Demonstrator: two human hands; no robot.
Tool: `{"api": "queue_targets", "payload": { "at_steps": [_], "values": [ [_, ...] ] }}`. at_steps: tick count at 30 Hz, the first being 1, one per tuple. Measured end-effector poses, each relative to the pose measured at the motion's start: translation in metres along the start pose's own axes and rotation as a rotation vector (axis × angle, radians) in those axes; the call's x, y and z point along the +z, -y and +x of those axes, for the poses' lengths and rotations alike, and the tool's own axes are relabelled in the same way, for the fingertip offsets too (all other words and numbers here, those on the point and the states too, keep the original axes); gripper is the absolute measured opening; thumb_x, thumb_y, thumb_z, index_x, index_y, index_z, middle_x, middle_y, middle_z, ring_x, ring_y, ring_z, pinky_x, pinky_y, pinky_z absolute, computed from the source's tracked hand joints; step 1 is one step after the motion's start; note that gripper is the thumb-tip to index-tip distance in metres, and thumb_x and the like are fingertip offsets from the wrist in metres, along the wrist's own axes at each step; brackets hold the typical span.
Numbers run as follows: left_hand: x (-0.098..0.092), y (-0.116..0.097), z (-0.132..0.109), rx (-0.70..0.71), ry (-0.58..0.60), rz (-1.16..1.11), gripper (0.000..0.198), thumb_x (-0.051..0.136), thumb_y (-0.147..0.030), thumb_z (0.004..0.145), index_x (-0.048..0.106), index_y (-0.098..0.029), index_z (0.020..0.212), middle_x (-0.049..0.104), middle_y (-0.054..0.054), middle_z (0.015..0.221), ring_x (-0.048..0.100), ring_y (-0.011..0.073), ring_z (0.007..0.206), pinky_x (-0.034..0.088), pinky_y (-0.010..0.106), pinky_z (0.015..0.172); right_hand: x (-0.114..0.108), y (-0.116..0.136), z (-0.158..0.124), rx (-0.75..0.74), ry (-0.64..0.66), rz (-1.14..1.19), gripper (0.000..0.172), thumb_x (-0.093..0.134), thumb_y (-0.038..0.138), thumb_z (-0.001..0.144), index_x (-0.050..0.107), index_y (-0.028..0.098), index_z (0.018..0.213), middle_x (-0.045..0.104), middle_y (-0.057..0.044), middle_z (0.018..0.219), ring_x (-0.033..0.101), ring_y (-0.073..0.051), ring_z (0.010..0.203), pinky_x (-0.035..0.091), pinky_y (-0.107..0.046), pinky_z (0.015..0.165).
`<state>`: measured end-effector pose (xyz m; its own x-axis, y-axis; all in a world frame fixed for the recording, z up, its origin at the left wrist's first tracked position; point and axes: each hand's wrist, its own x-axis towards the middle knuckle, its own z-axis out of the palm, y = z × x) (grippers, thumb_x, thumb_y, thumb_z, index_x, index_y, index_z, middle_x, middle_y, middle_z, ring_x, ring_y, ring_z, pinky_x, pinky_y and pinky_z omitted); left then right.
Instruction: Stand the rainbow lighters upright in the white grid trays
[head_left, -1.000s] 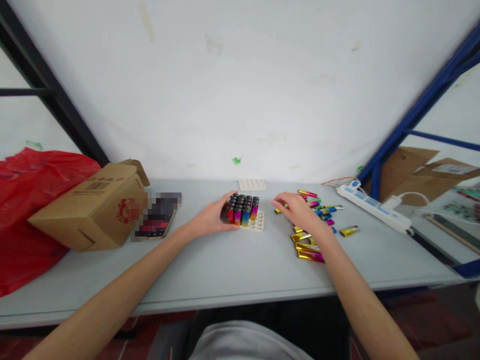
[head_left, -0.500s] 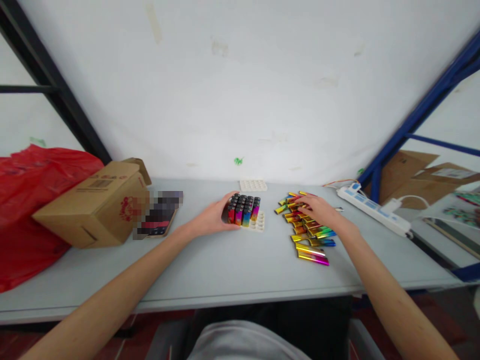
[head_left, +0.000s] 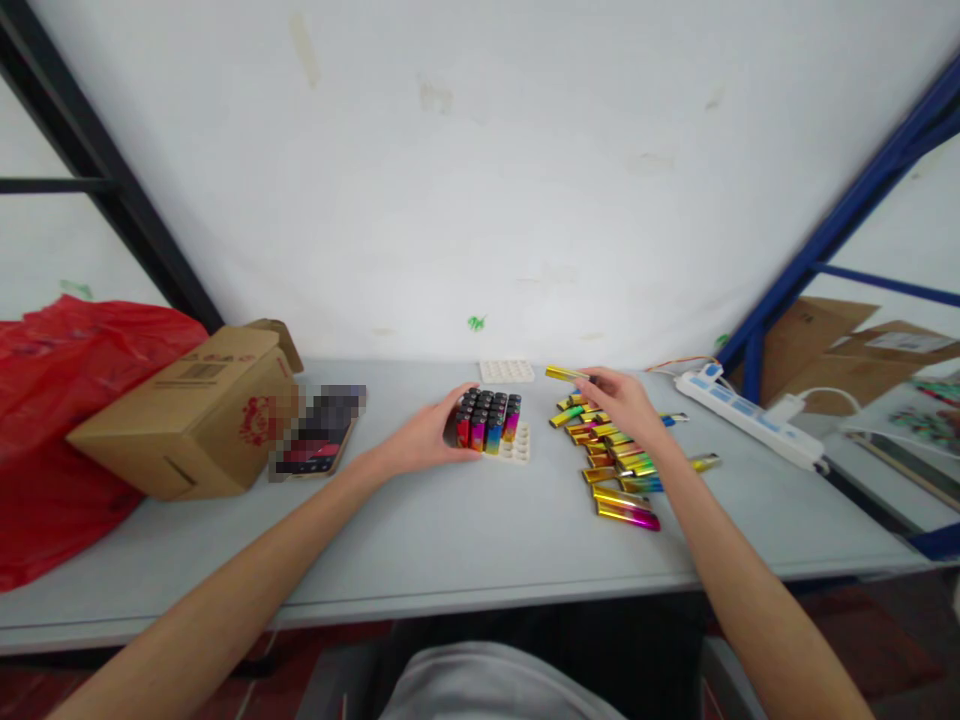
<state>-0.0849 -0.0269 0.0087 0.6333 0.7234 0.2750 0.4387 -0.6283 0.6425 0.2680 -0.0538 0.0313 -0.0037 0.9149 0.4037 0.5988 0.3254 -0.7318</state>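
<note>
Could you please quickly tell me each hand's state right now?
Left hand: cupped around the standing lighters; whether it grips them cannot be told.
Right hand: closed, holding a gold-coloured lighter.

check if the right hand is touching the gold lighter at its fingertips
Touching. The head view shows the right hand gripping one end of the gold lighter between thumb and fingers, the rest jutting left.

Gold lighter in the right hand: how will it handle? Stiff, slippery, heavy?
The gold lighter is probably stiff: it sticks out straight from the right hand, with no visible sag. Its shiny surface may be a bit slippery. It's likely light, being small enough to hold at one end with the fingers.
</note>
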Motion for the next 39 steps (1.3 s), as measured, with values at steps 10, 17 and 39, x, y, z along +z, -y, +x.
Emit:
{"api": "queue_targets", "payload": {
  "at_steps": [10, 17, 39],
  "values": [
    [0.002, 0.004, 0.001, 0.004, 0.007, -0.01, 0.106, 0.084, -0.047, 0.073, 0.029, -0.021, 0.159, 0.056, 0.013, 0.151, 0.058, 0.0348, 0.133, 0.045, 0.047, 0.115, 0.051, 0.043, 0.0, 0.203, 0.068, 0.59, 0.049, 0.056, 0.075, 0.088, 0.051, 0.026, 0.093, 0.053, 0.005, 0.071, 0.045, -0.011, 0.052, 0.042, -0.023, 0.049],
    [0.003, 0.006, 0.001, 0.046, 0.004, -0.017, 0.104, 0.084, -0.049, 0.075, 0.028, -0.021, 0.159, 0.05, 0.013, 0.157, 0.054, 0.0328, 0.139, 0.041, 0.044, 0.119, 0.075, 0.041, -0.018, 0.133, -0.008, 0.231, 0.054, 0.052, 0.069, 0.091, 0.04, 0.024, 0.063, 0.032, 0.007, 0.053, 0.03, -0.011, 0.047, 0.025, -0.026, 0.046],
    [0.002, 0.005, 0.001, 0.029, 0.02, -0.001, 0.103, 0.082, -0.049, 0.077, 0.027, -0.019, 0.159, 0.054, 0.012, 0.152, 0.057, 0.0315, 0.135, 0.044, 0.041, 0.117, 0.074, 0.043, -0.03, -0.086, 0.001, -0.096, 0.039, 0.044, 0.049, 0.102, 0.041, 0.024, 0.072, 0.043, 0.006, 0.057, 0.042, -0.014, 0.054, 0.03, -0.028, 0.058]
  ]
}}
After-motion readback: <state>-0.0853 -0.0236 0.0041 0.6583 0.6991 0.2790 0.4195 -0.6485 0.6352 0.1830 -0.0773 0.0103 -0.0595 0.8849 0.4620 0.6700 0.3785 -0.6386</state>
